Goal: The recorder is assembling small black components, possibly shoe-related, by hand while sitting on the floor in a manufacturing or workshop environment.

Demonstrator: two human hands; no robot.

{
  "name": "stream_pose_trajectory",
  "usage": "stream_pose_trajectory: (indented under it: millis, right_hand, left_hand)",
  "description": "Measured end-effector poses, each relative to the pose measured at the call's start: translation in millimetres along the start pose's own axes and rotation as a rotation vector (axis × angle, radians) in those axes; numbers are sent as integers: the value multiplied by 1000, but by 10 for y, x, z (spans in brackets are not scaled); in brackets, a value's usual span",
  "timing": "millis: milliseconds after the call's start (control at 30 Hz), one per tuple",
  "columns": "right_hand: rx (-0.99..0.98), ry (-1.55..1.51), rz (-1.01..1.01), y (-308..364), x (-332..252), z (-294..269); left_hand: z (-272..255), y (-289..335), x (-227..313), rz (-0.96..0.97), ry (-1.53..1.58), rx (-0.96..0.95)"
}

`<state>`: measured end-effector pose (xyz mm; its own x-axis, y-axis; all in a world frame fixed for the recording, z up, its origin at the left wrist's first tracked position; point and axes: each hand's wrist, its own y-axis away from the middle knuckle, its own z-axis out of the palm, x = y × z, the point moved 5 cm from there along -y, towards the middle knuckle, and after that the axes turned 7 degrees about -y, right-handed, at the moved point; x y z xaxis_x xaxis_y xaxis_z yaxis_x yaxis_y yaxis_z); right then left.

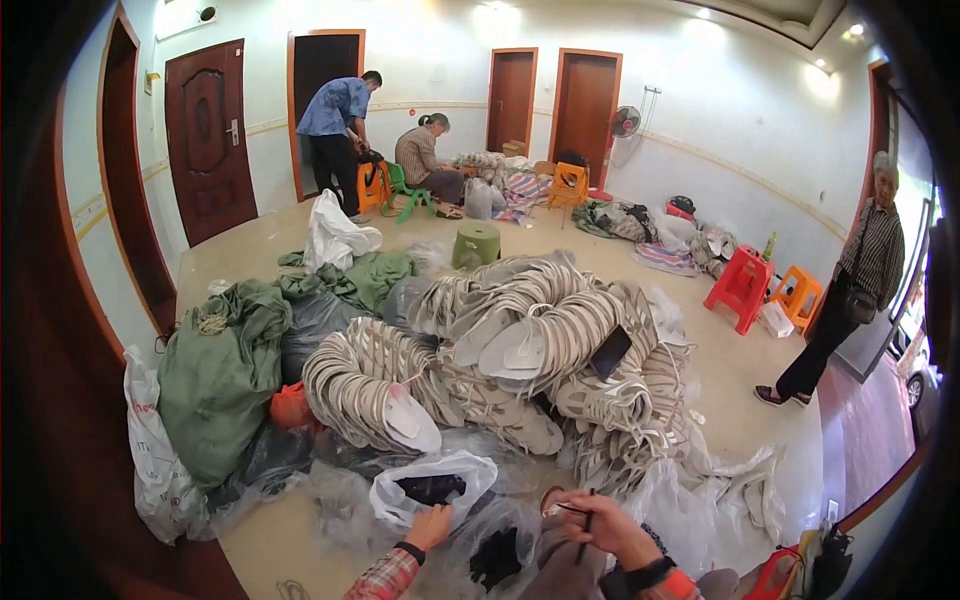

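Observation:
At the lower middle, my left hand (430, 526) is closed on the near rim of a white plastic bag (398, 505). Black material (432, 488) shows inside that bag; its kind cannot be made out. To the right, my right hand (606, 527) is pinched around a thin black strip (588, 515), too small to name surely. Between my hands, a clear plastic bag (525, 525) holds more black material (495, 558). Just beyond lie bundles of beige-and-white shoe uppers (375, 390), strung in curved rows, with a dark phone (610, 352) resting on the pile.
Green sacks (225, 370) and a white sack (155, 460) stand at the left. A green stool (477, 246) is behind the pile; red (741, 290) and orange stools (795, 300) stand right. One person (875, 260) stands by the doorway; two others work at the back.

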<state>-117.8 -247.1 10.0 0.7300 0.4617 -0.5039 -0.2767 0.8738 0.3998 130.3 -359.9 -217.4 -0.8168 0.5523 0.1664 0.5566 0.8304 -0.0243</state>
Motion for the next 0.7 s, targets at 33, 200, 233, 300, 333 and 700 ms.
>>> stream_pose_trajectory:
  millis: [33, 200, 233, 300, 333, 700]
  right_hand:
    - [39, -13, 1, 184, -28, 29]
    - [215, 121, -182, 1253, -192, -102]
    - [236, 131, -233, 1535, -249, 1]
    - [362, 209, -328, 2118, -398, 49]
    - [511, 280, -394, 2455, -481, 121]
    - [945, 844, -423, 3976, 62, 236]
  left_hand:
    - [59, 38, 33, -21, 40, -56]
    - [-107, 25, 161, -80, 88, -36]
    - [-122, -7, 154, -102, 76, -32]
    - [-73, 33, 91, -154, 110, -59]
    - [-102, 59, 75, -178, 130, -64]
    - [-838, 724, 1055, -170, 589, 341]
